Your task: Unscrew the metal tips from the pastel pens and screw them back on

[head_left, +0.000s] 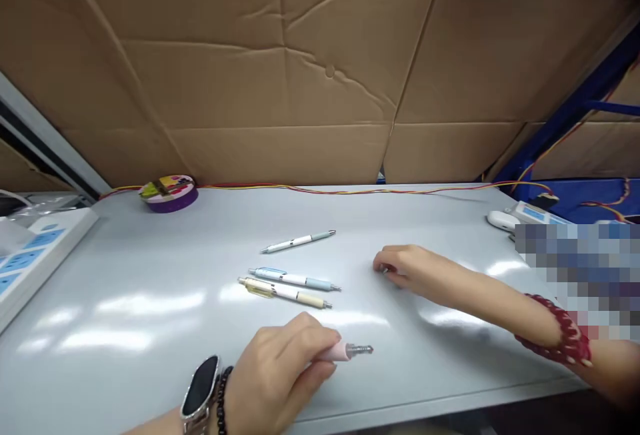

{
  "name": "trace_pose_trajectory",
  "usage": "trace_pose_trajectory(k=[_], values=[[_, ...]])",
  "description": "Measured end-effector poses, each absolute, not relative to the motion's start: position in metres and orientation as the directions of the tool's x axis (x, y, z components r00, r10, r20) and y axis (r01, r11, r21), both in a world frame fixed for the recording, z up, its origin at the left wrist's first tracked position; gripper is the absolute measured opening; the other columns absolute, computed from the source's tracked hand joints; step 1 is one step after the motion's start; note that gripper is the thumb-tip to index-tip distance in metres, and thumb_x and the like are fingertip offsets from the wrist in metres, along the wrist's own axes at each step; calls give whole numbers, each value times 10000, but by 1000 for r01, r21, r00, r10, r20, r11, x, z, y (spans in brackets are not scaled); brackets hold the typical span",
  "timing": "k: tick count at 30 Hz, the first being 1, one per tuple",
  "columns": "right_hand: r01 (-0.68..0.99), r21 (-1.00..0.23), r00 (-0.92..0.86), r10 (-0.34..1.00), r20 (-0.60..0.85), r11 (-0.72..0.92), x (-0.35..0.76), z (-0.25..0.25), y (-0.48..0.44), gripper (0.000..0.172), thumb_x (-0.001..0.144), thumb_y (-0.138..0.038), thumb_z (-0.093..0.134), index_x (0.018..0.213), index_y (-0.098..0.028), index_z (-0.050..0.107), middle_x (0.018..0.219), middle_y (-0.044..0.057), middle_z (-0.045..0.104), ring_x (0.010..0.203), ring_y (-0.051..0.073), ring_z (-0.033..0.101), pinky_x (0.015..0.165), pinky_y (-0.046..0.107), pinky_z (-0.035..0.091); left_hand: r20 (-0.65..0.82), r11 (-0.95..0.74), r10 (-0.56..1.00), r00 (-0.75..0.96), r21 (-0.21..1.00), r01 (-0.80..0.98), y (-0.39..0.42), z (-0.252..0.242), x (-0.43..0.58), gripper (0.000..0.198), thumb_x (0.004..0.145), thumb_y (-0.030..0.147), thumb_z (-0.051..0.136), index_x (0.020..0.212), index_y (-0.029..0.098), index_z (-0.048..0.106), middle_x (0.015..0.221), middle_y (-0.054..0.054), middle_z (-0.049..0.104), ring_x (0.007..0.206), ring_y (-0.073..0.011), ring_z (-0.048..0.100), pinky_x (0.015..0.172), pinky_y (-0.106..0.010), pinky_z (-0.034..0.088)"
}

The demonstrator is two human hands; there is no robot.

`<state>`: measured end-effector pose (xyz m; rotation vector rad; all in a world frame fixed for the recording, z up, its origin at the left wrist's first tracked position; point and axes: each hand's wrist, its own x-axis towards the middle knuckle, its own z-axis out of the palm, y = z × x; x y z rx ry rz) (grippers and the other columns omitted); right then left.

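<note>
My left hand (280, 371) is closed around a pink pen barrel (337, 352); a metal spring or tip (360, 349) sticks out of its front end. My right hand (407, 268) rests on the grey table (150, 275) to the right, fingers curled over a small part I cannot make out. Three whole pens lie between and beyond the hands: a white and grey pen (299, 241), a blue pen (294, 279) and a yellow pen (285, 291). A watch and dark beads sit on my left wrist, red beads on my right.
A round purple tape roll (169, 193) sits at the back left. A white power strip (35, 248) lies on the left edge. Red and yellow wires (350, 189) run along the back under a cardboard wall. White devices (520, 218) sit at the right.
</note>
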<state>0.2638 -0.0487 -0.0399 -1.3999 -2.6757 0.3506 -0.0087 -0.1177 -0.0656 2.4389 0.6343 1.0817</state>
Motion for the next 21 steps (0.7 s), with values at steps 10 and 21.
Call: trace_pose_trajectory(k=[10, 21], values=[[780, -263, -604, 792, -83, 568, 259, -21, -24, 243, 908, -301, 524, 1114, -176, 553, 1051, 52, 606, 849, 157, 610, 728, 346, 520, 350, -748, 661, 664, 240, 619, -100, -63, -16, 144, 931, 225, 482, 919, 227, 626, 811, -7, 586, 753, -165, 540, 615, -247, 463], [760, -266, -583, 803, 123, 593, 198, -41, 13, 235, 910, -304, 522, 1102, -175, 563, 1107, 61, 592, 894, 164, 607, 763, 360, 517, 503, -688, 667, 549, 134, 713, -92, -68, -19, 256, 861, 95, 529, 1069, 224, 601, 1033, -85, 523, 943, -265, 468, 764, -432, 454]])
